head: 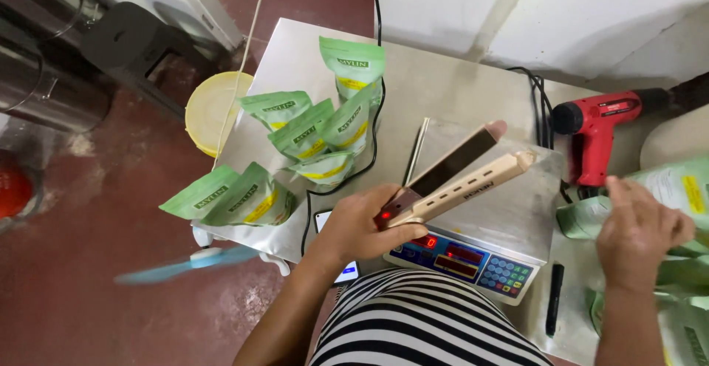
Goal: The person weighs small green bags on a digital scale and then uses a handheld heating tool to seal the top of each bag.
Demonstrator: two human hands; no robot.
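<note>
Left hand [362,226]: closed around the grip end of a beige two-plate heat-sealing tong [454,178], whose blades stand apart and angle up and away to the hand's right. Just below it: a steel-topped digital weighing scale [509,211]. Beyond it, to its left: sealed green stand-up pouches [314,133] on the metal table [443,78]. Right hand [641,233]: fingers spread, resting on a pale green pouch [672,189]; whether it grips cannot be told. Beyond it: a red heat gun [598,126]. Near its wrist: a black marker [554,298].
</note>
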